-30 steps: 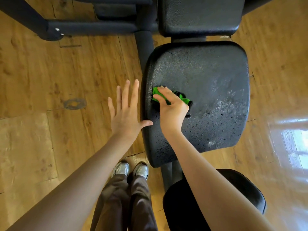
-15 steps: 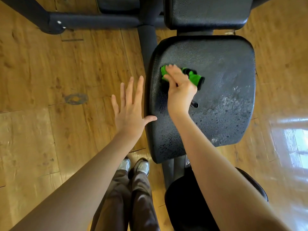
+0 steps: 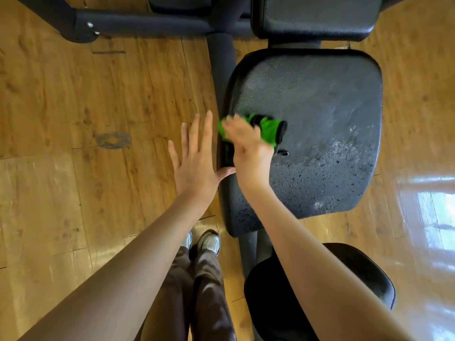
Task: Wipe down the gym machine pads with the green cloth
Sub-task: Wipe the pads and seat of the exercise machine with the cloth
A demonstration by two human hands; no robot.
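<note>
Since that bunched-up green microfibre cloth [image 3: 267, 130] is soft and weighs next to nothing, I'd guess it handles like any rag: it squashes flat under pressure, has no stiffness of its own, and probably slides easily on damp vinyl. Best hold is a palm-over clamp on the wad so the fingers press it down, not a pinch at one corner.

Nearest the camera there's a rounded black padded seat [image 3: 364, 279] at the bottom right, then the person's grey trainers [image 3: 209, 242] on the glossy wooden plank floor [image 3: 73, 193].

A bit further out, the left hand [image 3: 194, 158] is spread wide and flat, holding nothing, its thumb just reaching the left edge of the big black textured vinyl pad [image 3: 320, 107]. The right hand [image 3: 248, 148] is blurry, but it holds the cloth against the pad's left half.

The wad's long axis looks to run across the pad, left to right, tilted slightly down toward the right, with a dark edge at that end. The pad's near-right area looks speckled and wet.

Furthest off sits another black vinyl pad [image 3: 315, 16] and the dark metal frame tube [image 3: 138, 23].
</note>
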